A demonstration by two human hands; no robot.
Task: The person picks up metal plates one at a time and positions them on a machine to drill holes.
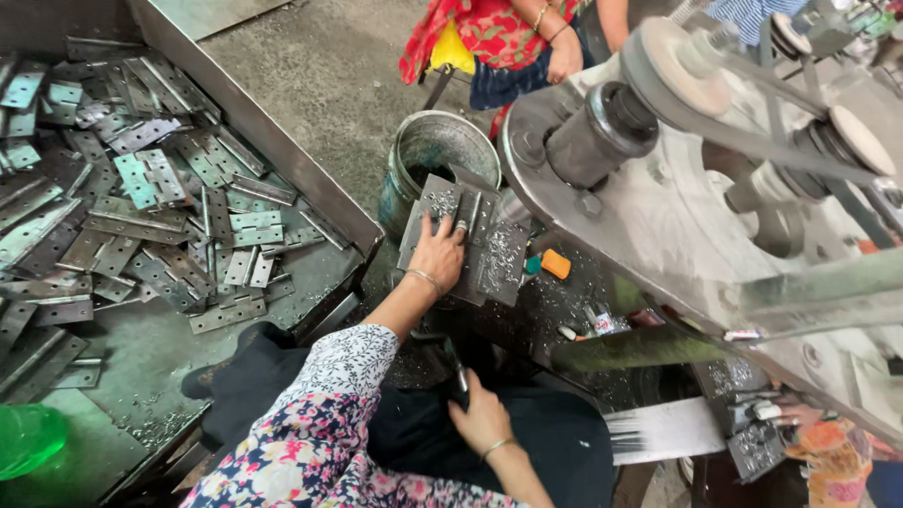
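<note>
A stack of metal hinge plates (463, 240) is being pressed flat by the open left hand (437, 254); a dark tool (455, 369) is being gripped by the right hand (480, 419).

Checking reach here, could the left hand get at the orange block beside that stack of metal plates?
Probably yes: the left hand lies flat on the metal plates, and the orange block sits just beyond them with nothing visible between.

**Hidden and cut off**

The right hand (482, 416) covers most of a dark tool (457, 374), its kind unclear; the green bottle (28, 437) is cut by the left edge; the left hand (437, 254) hides part of the metal plates (489, 246); the bucket (428, 160) contents are too dark to tell.
</note>
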